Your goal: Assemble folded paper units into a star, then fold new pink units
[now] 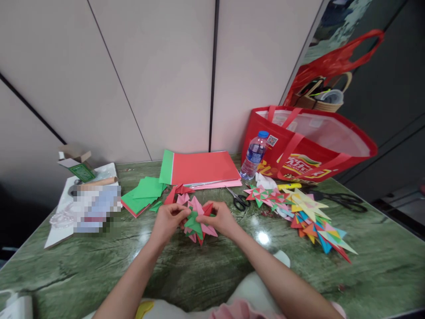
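Between my hands is a spiky folded-paper star [195,223] in green, pink and red. My left hand [169,221] pinches its left side with thumb and fingers. On its right side, my right hand [221,217] grips the points near a red one, thumb toward the green middle. Just behind the star lie loose folded red and pink paper pieces [181,191], partly hidden by the left hand. Green paper squares [146,190] with a red sheet beneath lie to the left, beyond my left hand. Black-handled scissors [241,201] rest right of my right hand.
Red, green and pink paper sheets [206,168] lie against the wall. A water bottle [255,155] stands before a red shopping bag [299,150]. Finished paper stars [308,212], a yellow cutter [289,186] and a dark cable [345,199] lie right. A small box [81,168] stands left.
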Demonstrator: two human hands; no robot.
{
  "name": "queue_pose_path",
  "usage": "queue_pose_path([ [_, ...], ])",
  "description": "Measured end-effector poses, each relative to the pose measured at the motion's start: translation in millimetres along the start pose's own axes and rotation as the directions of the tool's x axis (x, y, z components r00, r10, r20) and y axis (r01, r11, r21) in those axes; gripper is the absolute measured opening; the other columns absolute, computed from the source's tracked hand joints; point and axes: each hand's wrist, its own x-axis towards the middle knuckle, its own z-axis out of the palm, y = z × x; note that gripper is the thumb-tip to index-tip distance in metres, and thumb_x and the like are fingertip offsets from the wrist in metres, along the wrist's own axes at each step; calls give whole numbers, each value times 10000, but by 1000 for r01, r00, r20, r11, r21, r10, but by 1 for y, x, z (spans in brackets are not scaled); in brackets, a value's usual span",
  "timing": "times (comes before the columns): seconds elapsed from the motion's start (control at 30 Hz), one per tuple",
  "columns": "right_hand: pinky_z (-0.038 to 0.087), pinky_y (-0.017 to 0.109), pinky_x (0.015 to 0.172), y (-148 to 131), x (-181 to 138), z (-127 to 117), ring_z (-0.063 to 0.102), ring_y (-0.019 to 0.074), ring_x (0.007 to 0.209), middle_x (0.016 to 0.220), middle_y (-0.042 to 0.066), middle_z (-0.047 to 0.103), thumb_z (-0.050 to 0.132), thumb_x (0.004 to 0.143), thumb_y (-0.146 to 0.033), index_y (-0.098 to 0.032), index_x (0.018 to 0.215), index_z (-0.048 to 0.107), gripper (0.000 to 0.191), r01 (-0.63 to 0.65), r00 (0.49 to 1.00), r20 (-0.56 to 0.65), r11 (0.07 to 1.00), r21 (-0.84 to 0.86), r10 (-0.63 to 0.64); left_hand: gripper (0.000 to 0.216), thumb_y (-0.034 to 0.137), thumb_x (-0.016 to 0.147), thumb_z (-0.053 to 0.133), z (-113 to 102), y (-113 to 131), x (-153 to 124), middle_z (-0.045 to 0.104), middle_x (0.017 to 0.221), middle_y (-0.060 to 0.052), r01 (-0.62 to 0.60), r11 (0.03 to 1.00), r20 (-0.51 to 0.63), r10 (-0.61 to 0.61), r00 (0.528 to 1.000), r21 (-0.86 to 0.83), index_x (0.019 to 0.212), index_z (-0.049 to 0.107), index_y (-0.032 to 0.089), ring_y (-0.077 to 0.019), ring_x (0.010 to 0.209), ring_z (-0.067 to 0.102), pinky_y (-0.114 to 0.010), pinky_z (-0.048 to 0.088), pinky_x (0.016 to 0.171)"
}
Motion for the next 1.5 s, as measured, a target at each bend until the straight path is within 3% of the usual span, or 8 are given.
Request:
queue_pose_path([
  [0.13, 284, 196, 452, 4, 0, 2, 327, 68, 479, 490, -71, 412, 737, 539, -357, -156, 579, 519, 300, -25, 999, -27, 1000, -3, 25, 176, 279, 580, 690, 2, -1, 0, 519, 399, 27, -21, 999, 34, 19, 999, 46, 536, 623, 122, -76, 355, 447, -189, 371, 366],
  [0.37, 311, 203, 460, -2, 1, 2, 348, 76, 485, 502, -55, 446, 722, 552, -371, -153, 591, 530, 294, -25, 997, -78, 1000, 17, 26, 237, 263, 526, 733, 2, -4, 2, 583, 504, 17, -52, 997, -66, 49, 997, -52, 700, 659, 120, -103, 431, 510, -208, 400, 416],
  [0.63, 259, 206, 429, -1, 1, 1, 302, 65, 449, 463, -73, 391, 745, 497, -425, -166, 551, 500, 361, -78, 996, -41, 996, 48, 80, 165, 265, 539, 719, 0, -1, 2, 573, 468, 12, -33, 999, 12, 33, 999, 22, 582, 649, 122, -85, 411, 455, -199, 360, 416],
  [0.83, 246, 203, 440, -1, 0, 3, 287, 62, 463, 479, -76, 383, 739, 513, -390, -163, 578, 495, 339, -56, 998, -22, 997, 44, 57, 196, 319, 633, 668, 0, 1, 1, 572, 521, -7, -149, 971, 81, 136, 987, 188, 600, 655, 126, -109, 462, 483, -207, 342, 440],
  [1.0, 221, 199, 437, -2, -1, 3, 255, 56, 459, 483, -87, 342, 727, 540, -338, -165, 610, 490, 302, -68, 998, 7, 996, 63, 67, 183, 321, 626, 679, 0, -3, 3, 639, 806, -71, -266, 936, 54, 260, 964, 230, 581, 654, 145, -182, 749, 588, -236, 432, 582],
  [1.2, 197, 199, 436, -2, -3, 4, 254, 54, 456, 480, -89, 320, 743, 519, -343, -170, 573, 465, 332, -158, 987, 65, 967, 199, 148, 226, 341, 651, 664, 3, -4, 1, 538, 506, 6, -128, 988, 133, 115, 984, 92, 600, 605, 129, -111, 447, 494, -216, 378, 432],
  [1.37, 240, 204, 464, 3, 0, 5, 289, 58, 467, 492, -82, 367, 750, 518, -385, -170, 556, 463, 361, -156, 987, 10, 924, 350, 163, 329, 345, 593, 704, 8, -1, 0, 617, 674, -18, -111, 993, -48, 109, 993, -47, 829, 609, 137, -135, 590, 574, -213, 431, 501],
  [1.5, 254, 208, 481, 4, 2, 5, 311, 60, 471, 494, -80, 392, 764, 516, -357, -171, 542, 459, 358, -135, 983, -54, 895, 425, 173, 395, 328, 551, 735, 11, -2, -1, 646, 707, -28, -32, 995, 65, 38, 997, -98, 869, 595, 140, -163, 647, 610, -246, 475, 567],
])
